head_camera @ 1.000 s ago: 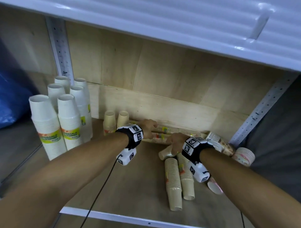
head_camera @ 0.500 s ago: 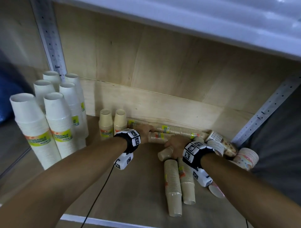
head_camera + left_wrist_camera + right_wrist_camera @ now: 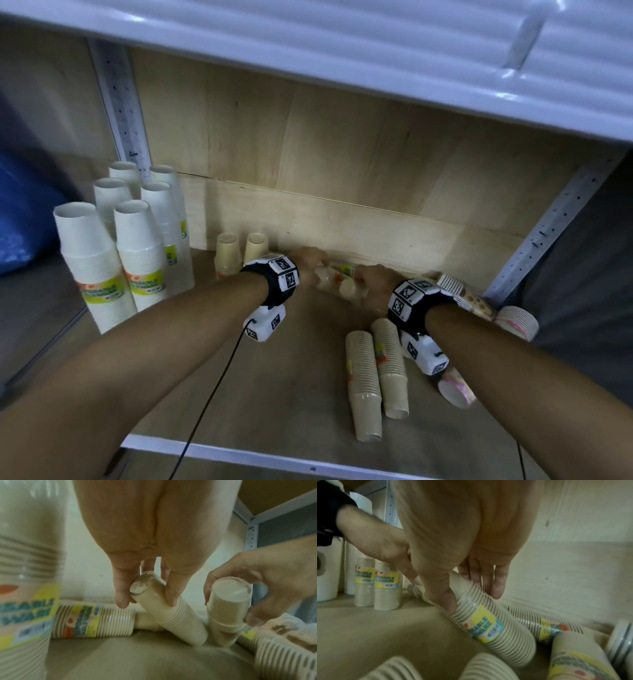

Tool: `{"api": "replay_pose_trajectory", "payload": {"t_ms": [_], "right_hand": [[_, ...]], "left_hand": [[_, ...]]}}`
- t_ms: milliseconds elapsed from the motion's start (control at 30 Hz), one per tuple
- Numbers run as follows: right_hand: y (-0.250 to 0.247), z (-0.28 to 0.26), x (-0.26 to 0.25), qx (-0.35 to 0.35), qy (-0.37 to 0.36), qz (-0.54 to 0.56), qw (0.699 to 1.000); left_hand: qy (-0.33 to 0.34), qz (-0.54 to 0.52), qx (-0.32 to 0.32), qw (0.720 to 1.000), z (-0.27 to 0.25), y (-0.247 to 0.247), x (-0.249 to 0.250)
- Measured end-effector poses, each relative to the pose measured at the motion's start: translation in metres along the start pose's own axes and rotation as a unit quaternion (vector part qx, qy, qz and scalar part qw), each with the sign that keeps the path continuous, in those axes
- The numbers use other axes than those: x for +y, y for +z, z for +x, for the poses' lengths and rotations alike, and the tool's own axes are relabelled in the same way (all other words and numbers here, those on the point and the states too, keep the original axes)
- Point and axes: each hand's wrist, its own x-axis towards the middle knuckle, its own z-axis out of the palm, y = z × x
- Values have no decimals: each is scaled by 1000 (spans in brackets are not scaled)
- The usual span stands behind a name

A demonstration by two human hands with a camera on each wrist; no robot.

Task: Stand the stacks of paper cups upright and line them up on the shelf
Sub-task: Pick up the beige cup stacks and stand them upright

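Two beige paper-cup stacks are tilted up near the back wall of the shelf (image 3: 274,394). My left hand (image 3: 313,265) pinches the closed top end of one stack (image 3: 173,612) between thumb and fingers; its lower end rests on the shelf. My right hand (image 3: 370,284) grips the other stack (image 3: 488,623), which has a yellow label, near its top. In the left wrist view that stack (image 3: 226,615) stands almost upright. Two short beige stacks (image 3: 239,255) stand upright to the left of my hands.
Several tall white stacks (image 3: 137,260) stand at the far left. Two beige stacks (image 3: 376,373) lie on the shelf toward the front. More beige stacks lie along the back wall (image 3: 92,619). Patterned stacks (image 3: 513,322) lie at the right by the metal post (image 3: 541,240).
Both hands have closed on stacks that lay along the back wall and raised their near ends, so the two stacks now tilt up.
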Motion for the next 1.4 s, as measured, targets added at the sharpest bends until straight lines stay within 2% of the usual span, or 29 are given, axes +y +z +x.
{"api": "replay_pose_trajectory", "payload": {"t_ms": [100,267,467,667,933,1067,1267,1400], "right_hand": [[-13,-9,-9,47,-2,46,998],[-24,-12,-19,71,20,104,992],[-27,-12,-40,96,47,129,986],[-19,-6,-57,115,84,167,976],[6,0,-69,81,92,149,981],[8,1,-69,76,81,135,985],[-6,-3,-68,127,83,109,982],[-9,-6,-67,141,55,89,984]], "left_hand": [[9,-4,23,1000,-10,-13,8],[23,-32,69,997,-29,-37,22],[32,-41,88,995,-50,-53,30],[23,-19,80,996,-65,-53,29],[11,15,56,998,-76,-35,24],[7,12,67,998,-78,-31,22],[-22,-1,114,993,-77,-40,22],[-27,11,103,994,-76,-40,22]]}}
